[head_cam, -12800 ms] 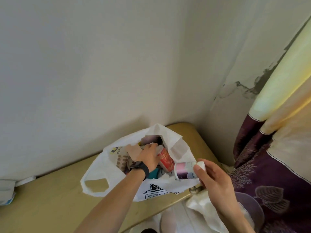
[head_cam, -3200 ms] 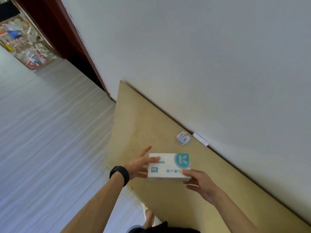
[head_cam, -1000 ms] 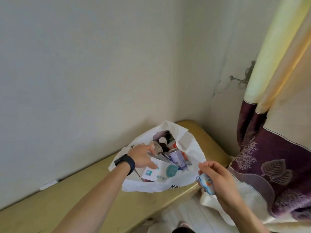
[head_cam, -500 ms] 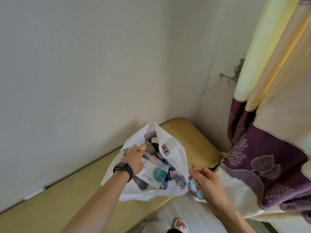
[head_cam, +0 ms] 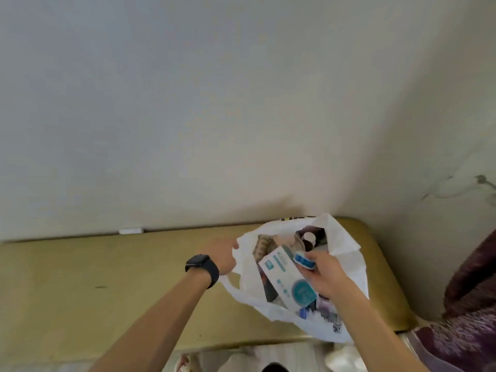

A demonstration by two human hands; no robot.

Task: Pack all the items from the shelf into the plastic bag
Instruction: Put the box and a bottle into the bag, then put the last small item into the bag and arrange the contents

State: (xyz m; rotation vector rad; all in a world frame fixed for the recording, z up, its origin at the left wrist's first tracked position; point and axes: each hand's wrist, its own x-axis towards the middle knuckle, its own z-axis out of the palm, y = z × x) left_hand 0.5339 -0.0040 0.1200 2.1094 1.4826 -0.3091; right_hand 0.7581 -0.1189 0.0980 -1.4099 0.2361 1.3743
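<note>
The left hand (head_cam: pixel 222 255) grips the white plastic bag (head_cam: pixel 346 245) on the tan shelf (head_cam: pixel 107 277); the right hand (head_cam: pixel 324 275) pinches a small blue-white packet (head_cam: pixel 302 260) above the teal-white box (head_cam: pixel 284 277).

One bag (head_cam: pixel 346 253), one box (head_cam: pixel 280 275), maybe one pouch (head_cam: pixel 302 260)

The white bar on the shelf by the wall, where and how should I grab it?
Pinch the white bar by its two short ends, from above and in front. It lies flat on the shelf, long back edge against the wall, so there is likely no room behind it. The left hand, gripping the plastic bag, is nearer; the right hand holds a small blue packet.
</note>
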